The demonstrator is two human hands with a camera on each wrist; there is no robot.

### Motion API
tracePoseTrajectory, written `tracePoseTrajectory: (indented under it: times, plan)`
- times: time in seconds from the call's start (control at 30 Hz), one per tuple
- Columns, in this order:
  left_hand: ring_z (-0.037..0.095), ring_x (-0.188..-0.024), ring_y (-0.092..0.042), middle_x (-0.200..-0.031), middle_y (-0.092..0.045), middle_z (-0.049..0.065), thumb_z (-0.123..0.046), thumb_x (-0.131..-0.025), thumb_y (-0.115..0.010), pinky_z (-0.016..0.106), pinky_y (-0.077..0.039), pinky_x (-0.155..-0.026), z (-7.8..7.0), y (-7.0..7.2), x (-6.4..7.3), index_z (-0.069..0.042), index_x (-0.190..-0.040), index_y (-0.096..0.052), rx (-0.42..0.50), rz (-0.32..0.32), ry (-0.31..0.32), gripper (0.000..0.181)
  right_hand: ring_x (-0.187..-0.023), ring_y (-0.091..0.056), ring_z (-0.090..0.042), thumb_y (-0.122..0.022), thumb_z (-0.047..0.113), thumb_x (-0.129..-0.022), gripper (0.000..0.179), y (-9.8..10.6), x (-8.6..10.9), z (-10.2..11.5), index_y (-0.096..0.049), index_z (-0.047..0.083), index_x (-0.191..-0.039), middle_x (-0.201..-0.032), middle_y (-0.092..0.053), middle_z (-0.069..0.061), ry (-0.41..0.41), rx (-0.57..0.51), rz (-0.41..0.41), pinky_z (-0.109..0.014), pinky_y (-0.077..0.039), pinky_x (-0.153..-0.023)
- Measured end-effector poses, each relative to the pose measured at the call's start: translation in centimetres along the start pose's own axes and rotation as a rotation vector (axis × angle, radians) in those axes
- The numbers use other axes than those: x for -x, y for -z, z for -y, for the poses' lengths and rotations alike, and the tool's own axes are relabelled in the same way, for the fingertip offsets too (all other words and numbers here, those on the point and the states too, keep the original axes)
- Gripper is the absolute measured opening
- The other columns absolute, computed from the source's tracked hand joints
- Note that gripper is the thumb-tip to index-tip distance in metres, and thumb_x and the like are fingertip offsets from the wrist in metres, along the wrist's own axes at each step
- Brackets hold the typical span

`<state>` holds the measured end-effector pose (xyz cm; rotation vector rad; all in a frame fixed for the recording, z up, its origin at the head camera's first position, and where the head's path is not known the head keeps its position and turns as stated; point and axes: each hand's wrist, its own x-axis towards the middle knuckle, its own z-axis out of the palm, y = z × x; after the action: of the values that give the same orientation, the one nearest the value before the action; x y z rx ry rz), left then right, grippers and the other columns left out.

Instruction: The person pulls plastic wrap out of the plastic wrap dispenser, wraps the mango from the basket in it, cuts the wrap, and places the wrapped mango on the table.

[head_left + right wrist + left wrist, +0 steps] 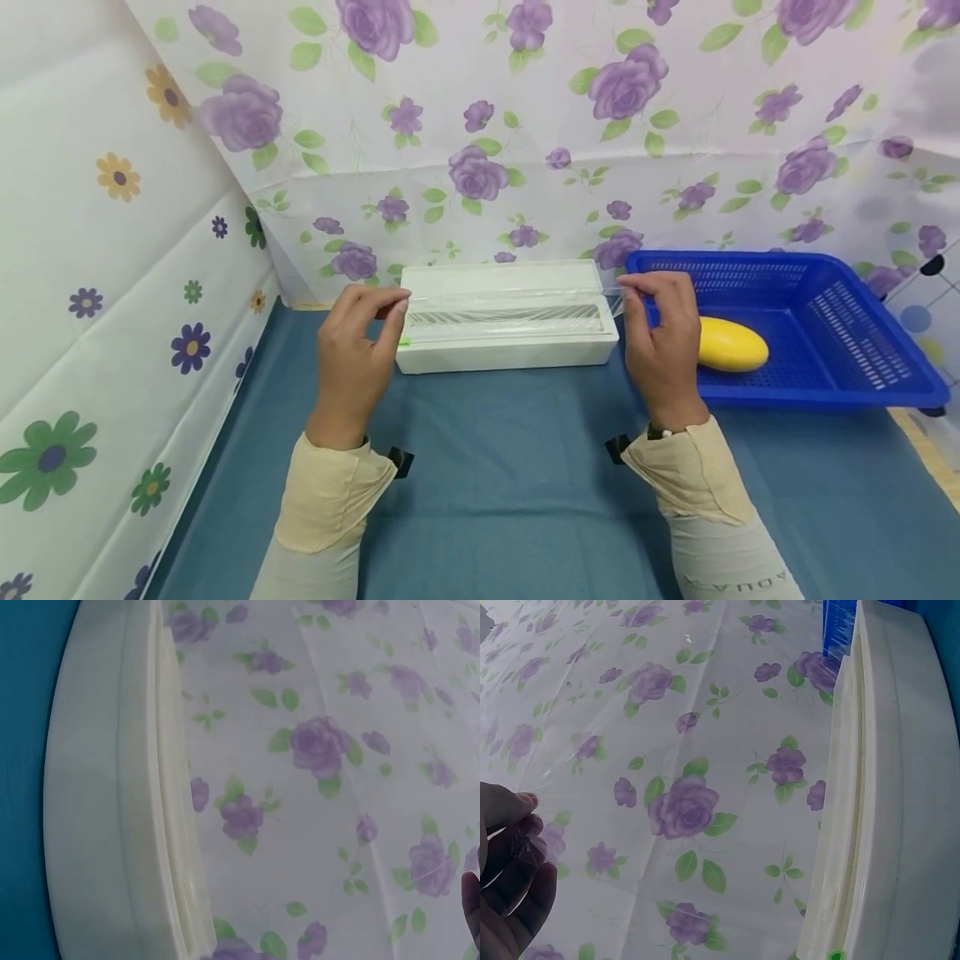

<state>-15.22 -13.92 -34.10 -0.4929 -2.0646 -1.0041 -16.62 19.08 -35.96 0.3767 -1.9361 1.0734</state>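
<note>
A white cling film dispenser (510,357) stands on the table, its lid (495,276) raised at the back. Between both hands stretches a clear sheet of cling film (510,300) over the dispenser. My left hand (356,362) pinches the film's left corner between thumb and forefinger. At the other corner, my right hand (663,354) pinches the film the same way, near the blue basket's edge. In the left wrist view, film is bunched at the fingertips (529,800). Only a sliver of the right fingers (471,904) enters the right wrist view.
A blue plastic basket (795,396) stands at the right, with a yellow oval object (731,345) in it, partly behind my right hand. Blue-grey cloth (495,467) covers the table. Flowered sheets (480,83) hang behind and at the left. A small green piece (405,341) sits at the dispenser's left end.
</note>
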Motion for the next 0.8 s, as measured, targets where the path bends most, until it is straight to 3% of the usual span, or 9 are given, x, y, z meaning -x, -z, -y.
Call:
tracePoseTrajectory:
  times: [0.2,0.37,0.6,0.8]
  plan:
    - [0.025,-0.088,-0.065,-0.097,-0.065,0.014,-0.015,-0.100,-0.065,0.025,-0.051,-0.084,-0.2,0.2,0.0,-0.004,-0.107,-0.076,-0.002,-0.001,-0.007,0.017,-0.104,-0.052,-0.018,-0.057,0.005,-0.101,0.017,0.1,0.1,0.4,-0.071,0.000,-0.109,-0.105,-0.058,-0.021,-0.015,-0.011,0.007,-0.023,-0.040,-0.094]
    - [0.025,-0.088,-0.065,-0.097,-0.066,0.015,-0.012,-0.098,-0.066,0.021,-0.050,-0.084,-0.1,0.8,0.1,-0.003,-0.107,-0.076,-0.003,0.015,-0.018,0.016,-0.102,-0.053,-0.021,-0.059,0.002,-0.100,0.016,0.7,0.2,0.5,-0.072,0.001,-0.108,-0.103,-0.059,-0.019,-0.002,0.019,0.031,-0.021,-0.039,-0.093]
    - [0.020,-0.087,-0.065,-0.099,-0.068,0.010,-0.008,-0.096,-0.068,0.019,-0.048,-0.080,-0.4,1.9,0.2,-0.004,-0.107,-0.076,-0.051,0.095,-0.072,0.014,-0.103,-0.054,-0.027,-0.061,-0.001,-0.097,0.017,2.0,0.7,0.6,-0.072,0.002,-0.110,-0.104,-0.060,-0.019,0.016,0.069,0.094,-0.017,-0.037,-0.093]
    - [0.017,-0.085,-0.065,-0.097,-0.069,0.008,-0.006,-0.091,-0.074,0.023,-0.049,-0.073,-0.8,3.1,0.3,-0.006,-0.107,-0.077,-0.136,0.180,-0.163,0.016,-0.099,-0.053,-0.028,-0.062,-0.004,-0.095,0.017,3.2,1.2,0.8,-0.072,0.000,-0.108,-0.103,-0.060,-0.020,0.059,0.099,0.150,-0.016,-0.038,-0.089]
